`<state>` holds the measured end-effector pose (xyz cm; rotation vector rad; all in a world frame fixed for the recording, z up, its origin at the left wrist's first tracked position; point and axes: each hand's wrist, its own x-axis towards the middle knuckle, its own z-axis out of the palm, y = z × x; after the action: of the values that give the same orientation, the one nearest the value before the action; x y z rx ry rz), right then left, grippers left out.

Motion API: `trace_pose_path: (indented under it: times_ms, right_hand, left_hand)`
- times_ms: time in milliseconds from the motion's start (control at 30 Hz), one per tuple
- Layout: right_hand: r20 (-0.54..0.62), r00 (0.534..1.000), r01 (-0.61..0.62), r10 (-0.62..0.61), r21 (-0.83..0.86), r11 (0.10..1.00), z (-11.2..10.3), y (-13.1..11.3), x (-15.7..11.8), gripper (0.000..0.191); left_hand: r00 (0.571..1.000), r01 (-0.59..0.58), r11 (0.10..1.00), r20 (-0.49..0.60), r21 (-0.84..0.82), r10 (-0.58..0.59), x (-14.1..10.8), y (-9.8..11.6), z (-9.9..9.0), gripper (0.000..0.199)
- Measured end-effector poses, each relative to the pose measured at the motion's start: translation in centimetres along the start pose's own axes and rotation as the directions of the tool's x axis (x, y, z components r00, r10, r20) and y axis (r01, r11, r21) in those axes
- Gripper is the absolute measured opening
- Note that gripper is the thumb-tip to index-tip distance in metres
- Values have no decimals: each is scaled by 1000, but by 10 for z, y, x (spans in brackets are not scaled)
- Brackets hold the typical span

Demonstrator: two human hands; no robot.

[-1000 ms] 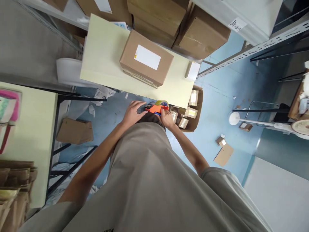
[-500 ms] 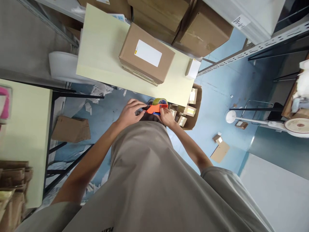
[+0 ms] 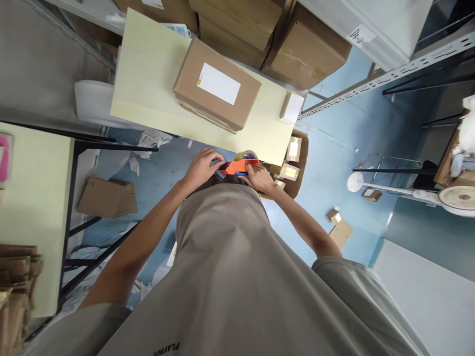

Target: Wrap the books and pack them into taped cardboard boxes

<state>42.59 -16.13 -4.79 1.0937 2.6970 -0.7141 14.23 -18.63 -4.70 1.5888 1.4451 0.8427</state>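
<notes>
My right hand (image 3: 261,178) is wrapped round an orange tape dispenser (image 3: 237,167) with blue parts, held in front of my waist. A tape roll (image 3: 245,155) sits on its far side. At the dispenser's black front end, the fingers of my left hand (image 3: 203,166) are pinched together and touch it; whether they also grip the loose tape end cannot be made out. Just beyond both hands is the edge of a pale yellow table (image 3: 148,74). On it rests a closed cardboard box (image 3: 218,111) with a white label.
A small white box (image 3: 293,106) stands near the table's right end. Below that end, an open carton (image 3: 302,168) holds several small boxes. Larger cartons (image 3: 308,47) line the back. At left is another table (image 3: 33,198); flattened cardboard (image 3: 107,198) lies on the floor.
The fingers of my left hand have drawn closer together at the dispenser's front end. My right hand still holds the dispenser. The whole view has shifted slightly.
</notes>
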Motion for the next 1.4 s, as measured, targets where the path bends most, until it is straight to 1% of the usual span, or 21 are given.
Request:
trace_pose_path:
  times_ms: [100, 233, 267, 333, 433, 500, 567, 633, 667, 733, 800, 900, 1000, 1100, 1167, 1200, 1233, 1300, 1367, 1400]
  right_hand:
    - [97, 995, -26, 33, -73, 997, -12, 12, -4, 70]
    - [214, 975, -31, 67, -171, 985, -31, 30, -14, 77]
    - [227, 971, -34, 76, -185, 982, -36, 36, -17, 77]
    - [237, 964, -70, 122, -216, 974, -47, 54, -24, 78]
    - [227, 946, -169, 232, -265, 949, -58, 88, -31, 78]
    - [203, 940, -216, 274, -268, 939, -58, 109, -29, 77]
    - [173, 940, -246, 293, -247, 937, -53, 125, -23, 76]
    - [144, 941, -271, 307, -226, 936, -45, 136, -14, 77]
    - [132, 941, -278, 311, -223, 934, -41, 140, -10, 78]
    - [115, 943, -280, 311, -226, 933, -34, 145, -2, 79]
    - [106, 947, -275, 304, -226, 935, -28, 148, 5, 80]
    - [83, 953, -274, 292, -180, 945, -23, 152, 15, 83]
    - [32, 955, -291, 296, -108, 951, -17, 155, 23, 84]
    - [8, 946, -323, 325, -85, 942, -15, 152, 29, 79]
    - [12, 939, -342, 345, -94, 935, -16, 147, 31, 74]
    - [17, 936, -349, 352, -100, 932, -18, 144, 31, 72]
    - [23, 933, -354, 358, -105, 929, -19, 141, 31, 70]
    - [37, 930, -360, 366, -114, 926, -23, 134, 30, 67]
    - [54, 929, -357, 366, -128, 925, -26, 129, 29, 65]
    - [65, 929, -352, 363, -135, 926, -27, 127, 29, 65]
  left_hand:
    - [999, 32, 999, -6, -22, -32, 5, -6, 20, 5]
    - [995, 96, 991, -22, -92, -98, 15, -14, 44, 9]
    - [993, 109, 988, -37, -107, -114, 18, -17, 46, 11]
    - [982, 125, 985, -126, -120, -140, 26, -24, 47, 13]
    - [934, 160, 978, -299, -135, -194, 41, -41, 43, 11]
    - [896, 191, 967, -373, -168, -242, 53, -52, 44, 10]
    - [858, 204, 954, -428, -221, -283, 65, -61, 53, 18]
    - [820, 206, 941, -477, -270, -316, 76, -67, 64, 27]
    - [804, 209, 935, -494, -285, -330, 81, -69, 70, 28]
    - [777, 223, 930, -523, -292, -350, 87, -72, 79, 20]
    - [751, 238, 929, -553, -283, -361, 91, -75, 83, 15]
    - [719, 245, 929, -591, -278, -367, 97, -83, 84, 13]
    - [685, 242, 926, -625, -290, -375, 110, -92, 86, 15]
    - [637, 236, 922, -668, -308, -386, 127, -97, 92, 16]
    - [610, 242, 914, -681, -326, -404, 136, -95, 97, 17]
    - [595, 256, 901, -678, -350, -432, 140, -93, 99, 17]
    - [568, 276, 876, -668, -395, -480, 143, -89, 101, 17]
    - [491, 312, 796, -630, -519, -602, 146, -79, 104, 18]
    - [418, 327, 712, -581, -621, -699, 148, -69, 105, 30]
    - [397, 329, 685, -563, -650, -725, 149, -64, 105, 35]
